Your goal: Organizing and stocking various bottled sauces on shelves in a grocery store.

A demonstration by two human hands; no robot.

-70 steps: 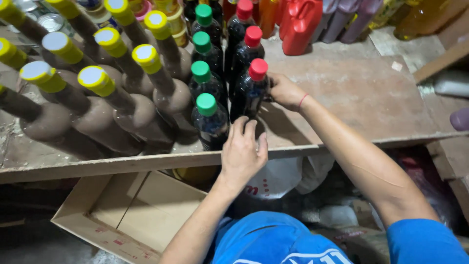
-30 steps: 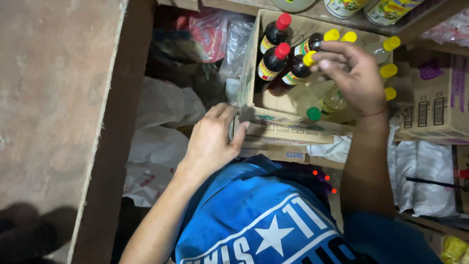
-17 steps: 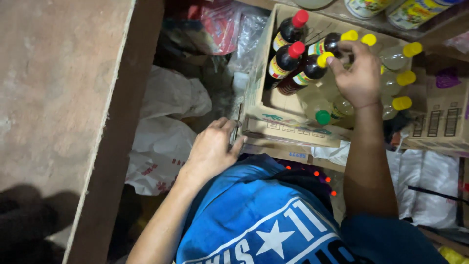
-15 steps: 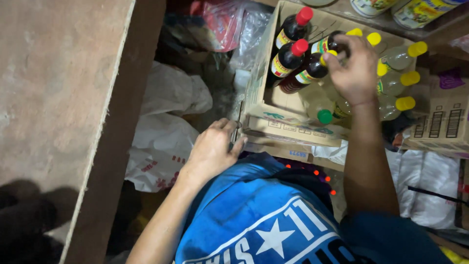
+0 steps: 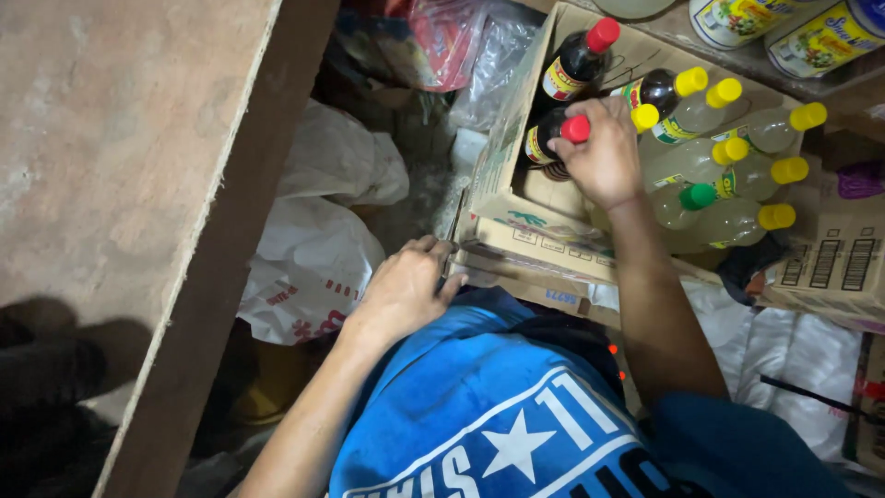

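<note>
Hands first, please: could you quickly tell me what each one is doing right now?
Left hand: fingers curled on the corner of the cardboard box.
Right hand: closed around a dark red-capped bottle inside the box.

Your bottles (image 5: 710, 166) lie inside the box (image 5: 516, 217); the bags (image 5: 313, 258) sit left of it, the tabletop (image 5: 120, 138) farther left.

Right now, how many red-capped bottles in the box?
2. One red-capped bottle lies at the box's far end; the other is under the right hand. More may be hidden beneath that hand.
</note>
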